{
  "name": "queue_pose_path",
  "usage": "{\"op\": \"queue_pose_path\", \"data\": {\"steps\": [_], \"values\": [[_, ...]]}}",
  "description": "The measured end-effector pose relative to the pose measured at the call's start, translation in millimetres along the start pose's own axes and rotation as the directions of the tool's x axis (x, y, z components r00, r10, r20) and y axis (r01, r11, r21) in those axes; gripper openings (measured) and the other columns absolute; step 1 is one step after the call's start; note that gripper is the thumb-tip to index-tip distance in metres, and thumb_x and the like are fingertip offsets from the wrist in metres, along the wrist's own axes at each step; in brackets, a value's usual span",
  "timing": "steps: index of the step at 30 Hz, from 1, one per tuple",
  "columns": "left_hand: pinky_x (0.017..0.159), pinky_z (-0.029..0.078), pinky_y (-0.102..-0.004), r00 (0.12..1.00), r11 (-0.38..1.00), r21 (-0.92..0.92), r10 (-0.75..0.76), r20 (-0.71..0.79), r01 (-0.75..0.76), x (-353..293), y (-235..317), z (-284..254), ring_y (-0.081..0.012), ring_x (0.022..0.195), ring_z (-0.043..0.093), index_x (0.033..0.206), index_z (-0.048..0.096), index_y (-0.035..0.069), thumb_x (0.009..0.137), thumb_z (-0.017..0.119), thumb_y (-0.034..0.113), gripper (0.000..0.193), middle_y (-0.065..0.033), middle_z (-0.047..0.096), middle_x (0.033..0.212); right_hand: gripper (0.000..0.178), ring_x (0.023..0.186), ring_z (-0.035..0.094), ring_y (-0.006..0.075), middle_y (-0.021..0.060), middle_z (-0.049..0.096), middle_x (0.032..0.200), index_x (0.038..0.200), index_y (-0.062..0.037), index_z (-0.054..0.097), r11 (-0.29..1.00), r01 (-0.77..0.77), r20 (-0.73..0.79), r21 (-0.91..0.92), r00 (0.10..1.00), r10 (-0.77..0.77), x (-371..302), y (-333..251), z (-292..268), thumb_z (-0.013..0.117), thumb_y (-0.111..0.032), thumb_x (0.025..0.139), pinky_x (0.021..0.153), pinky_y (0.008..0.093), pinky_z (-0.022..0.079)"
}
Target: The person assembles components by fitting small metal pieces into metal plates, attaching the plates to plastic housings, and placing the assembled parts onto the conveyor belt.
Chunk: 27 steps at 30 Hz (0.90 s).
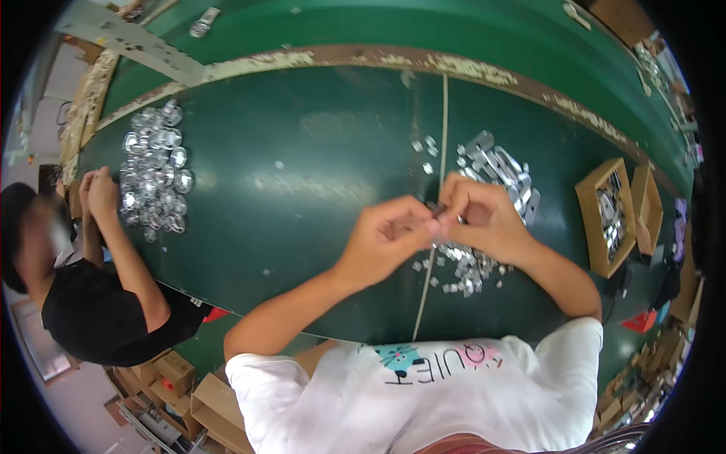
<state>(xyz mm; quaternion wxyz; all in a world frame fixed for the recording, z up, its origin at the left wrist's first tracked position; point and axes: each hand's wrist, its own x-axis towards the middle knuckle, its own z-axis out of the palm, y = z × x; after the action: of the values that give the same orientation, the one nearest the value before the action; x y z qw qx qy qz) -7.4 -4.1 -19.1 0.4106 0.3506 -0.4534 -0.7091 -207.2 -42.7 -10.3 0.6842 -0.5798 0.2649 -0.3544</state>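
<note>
Both the left hand (387,238) and the right hand (488,221) have their fingers pinching a small blurred piece (436,211) over the green tabletop (318,242), with long shiny pieces (503,163) on the far right, tiny clear bits (473,271) nearer, and rounded clear pieces (178,157) at left beside a co-worker (106,312)

This is a small-parts workshop, shown by the long dark-green worktable (340,151), the heap of small shiny silvery pieces (473,268), the brown cardboard boxes (219,408) and a black-shirted co-worker (98,310) seated alongside.
</note>
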Motion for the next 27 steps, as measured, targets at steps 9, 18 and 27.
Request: {"op": "queue_pose_path", "data": {"steps": [9, 18, 27], "values": [[0.068, 0.054, -0.0235, 0.996, 0.990, -0.120, -0.079, -0.044, 0.073, -3.7, -0.1, -0.1, -0.0080, 0.075, 0.061, 0.097, 0.055, 0.001, 0.096, 0.055, 0.009, 0.008, -0.0033, 0.063, 0.085, 0.029, 0.081, 0.045, 0.0077, 0.0060, 0.037, 0.109, 0.116, -0.0032, 0.054, 0.956, 0.235, -0.083, -0.177, 0.964, -0.252, 12.2, -15.9, -15.9, 0.060, -0.004, 0.087, 0.067, 0.0223, 0.039], [0.059, 0.047, -0.0205, 0.994, 0.993, -0.116, -0.014, -0.110, 0.001, 4.2, -1.9, 2.6, -0.0051, 0.068, 0.057, 0.093, 0.057, 0.001, 0.094, 0.055, 0.006, 0.006, -0.0004, 0.060, 0.077, 0.054, 0.126, 0.042, 0.0396, 0.0228, 0.039, 0.138, 0.136, -0.0184, 0.044, -0.360, 0.045, 0.243, -0.932, 0.815, -0.526, 328.1, -1.8, -82.8, 0.055, -0.006, 0.085, 0.099, 0.0538, 0.038], [0.060, 0.048, -0.0209, 0.998, 0.995, -0.097, 0.025, -0.052, -0.030, 1.7, -6.6, -2.4, -0.0067, 0.068, 0.060, 0.092, 0.057, 0.000, 0.096, 0.057, 0.011, 0.012, -0.0044, 0.064, 0.078, 0.046, 0.113, 0.055, 0.0373, 0.0218, 0.055, 0.123, 0.130, -0.0143, 0.049, -0.228, -0.082, -0.089, -0.970, 0.996, 0.019, 375.1, -2.8, -93.1, 0.059, -0.023, 0.086, 0.096, 0.0515, 0.041]]}}
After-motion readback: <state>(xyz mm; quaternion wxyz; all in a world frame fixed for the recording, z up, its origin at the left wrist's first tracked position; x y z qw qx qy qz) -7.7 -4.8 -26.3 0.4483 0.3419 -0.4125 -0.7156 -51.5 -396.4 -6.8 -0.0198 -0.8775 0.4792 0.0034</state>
